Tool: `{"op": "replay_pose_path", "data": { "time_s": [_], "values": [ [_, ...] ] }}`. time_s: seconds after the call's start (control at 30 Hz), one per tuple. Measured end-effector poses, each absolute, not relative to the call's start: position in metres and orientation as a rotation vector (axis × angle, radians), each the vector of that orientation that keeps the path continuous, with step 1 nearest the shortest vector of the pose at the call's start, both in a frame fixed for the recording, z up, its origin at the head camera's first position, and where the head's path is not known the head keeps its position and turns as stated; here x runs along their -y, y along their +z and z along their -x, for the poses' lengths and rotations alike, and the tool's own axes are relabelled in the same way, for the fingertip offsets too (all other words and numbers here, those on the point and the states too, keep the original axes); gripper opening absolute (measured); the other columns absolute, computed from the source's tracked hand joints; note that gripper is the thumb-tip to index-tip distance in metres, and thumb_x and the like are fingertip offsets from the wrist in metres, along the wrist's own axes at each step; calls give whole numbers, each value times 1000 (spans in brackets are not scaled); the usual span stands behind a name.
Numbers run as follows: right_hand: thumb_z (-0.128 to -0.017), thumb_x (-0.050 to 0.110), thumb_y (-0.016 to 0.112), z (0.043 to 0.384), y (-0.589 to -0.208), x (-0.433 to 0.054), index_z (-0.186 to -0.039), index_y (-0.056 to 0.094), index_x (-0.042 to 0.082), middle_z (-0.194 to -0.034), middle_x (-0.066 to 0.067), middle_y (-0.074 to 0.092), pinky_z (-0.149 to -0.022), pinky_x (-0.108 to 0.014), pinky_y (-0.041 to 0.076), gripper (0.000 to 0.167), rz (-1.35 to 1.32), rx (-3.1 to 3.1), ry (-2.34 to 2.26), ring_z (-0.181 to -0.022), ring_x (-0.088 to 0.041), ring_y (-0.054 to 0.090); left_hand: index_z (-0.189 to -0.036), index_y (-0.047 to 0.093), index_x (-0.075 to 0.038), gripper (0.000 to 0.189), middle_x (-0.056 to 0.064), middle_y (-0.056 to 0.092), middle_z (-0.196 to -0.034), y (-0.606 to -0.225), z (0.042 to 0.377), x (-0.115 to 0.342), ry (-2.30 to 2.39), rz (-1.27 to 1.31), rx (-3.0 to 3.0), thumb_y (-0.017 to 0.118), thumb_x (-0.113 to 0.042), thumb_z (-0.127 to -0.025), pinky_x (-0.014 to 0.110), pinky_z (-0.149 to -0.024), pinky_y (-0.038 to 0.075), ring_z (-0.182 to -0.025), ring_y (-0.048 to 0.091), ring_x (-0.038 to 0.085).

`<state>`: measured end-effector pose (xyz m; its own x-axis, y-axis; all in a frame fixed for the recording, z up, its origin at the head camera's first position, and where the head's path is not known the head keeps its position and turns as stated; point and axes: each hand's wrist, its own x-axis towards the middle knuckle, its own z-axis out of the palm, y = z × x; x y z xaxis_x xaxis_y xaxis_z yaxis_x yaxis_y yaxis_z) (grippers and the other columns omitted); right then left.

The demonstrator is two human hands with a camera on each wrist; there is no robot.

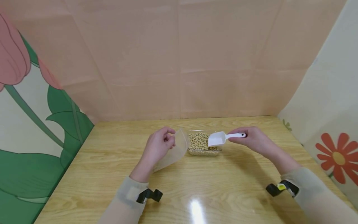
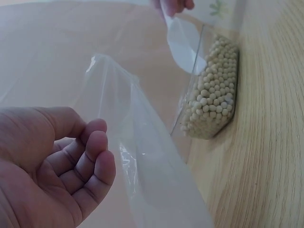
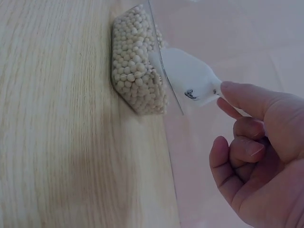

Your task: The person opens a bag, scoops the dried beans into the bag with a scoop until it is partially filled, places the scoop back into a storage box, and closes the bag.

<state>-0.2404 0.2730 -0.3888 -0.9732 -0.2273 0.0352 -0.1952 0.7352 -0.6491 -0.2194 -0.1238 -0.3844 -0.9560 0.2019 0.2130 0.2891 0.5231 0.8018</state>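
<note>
A clear plastic bag [image 1: 177,149] hangs from my left hand [image 1: 160,143], whose thumb and curled fingers pinch its edge. In the left wrist view the bag [image 2: 147,161] spreads out beyond the fingertips, its mouth slanting upward. My right hand [image 1: 253,140] grips a white scoop [image 1: 217,138] by its handle. The scoop's front edge dips among the pale round beans [image 1: 198,140] in a clear rectangular container [image 1: 204,153]. Seen from the right wrist, the scoop [image 3: 187,71] leans over the container's rim, and its tip is partly hidden by the wall.
Everything is on a light wooden table [image 1: 212,186]. A pinkish cloth backdrop [image 1: 179,62] rises behind its far edge. Flower-patterned panels flank both sides, with a red flower [image 1: 338,158] on the right one. The container stands between the two hands.
</note>
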Motion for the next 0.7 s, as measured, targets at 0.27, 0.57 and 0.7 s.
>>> {"op": "replay_pose_path", "data": {
  "time_s": [0.27,0.57,0.7],
  "values": [
    [-99,45,83,247,-387,-265,-125,84,16,-103,-1,79,-70,-33,51,38,426,-2866,-1040,-84,-19,63,-131,73,-8,26,-5,72,-82,-384,219,122,-1421,425,2688,64,-6,-106,36,-68,60,-72,71,12],
    [-100,42,83,250,-393,-256,-125,84,15,-117,-5,81,-81,-38,56,37,414,-2814,-1082,-97,-19,71,-132,72,-7,26,-6,72,-82,-383,219,123,-1411,430,2668,66,-9,-107,37,-66,57,-72,71,12],
    [-100,44,83,251,-399,-252,-127,83,14,-112,-6,80,-77,-36,53,40,374,-2773,-1115,-91,-19,67,-134,71,-7,27,-7,72,-82,-384,219,123,-1400,432,2656,67,-9,-108,37,-64,55,-72,70,12]
  ]
}}
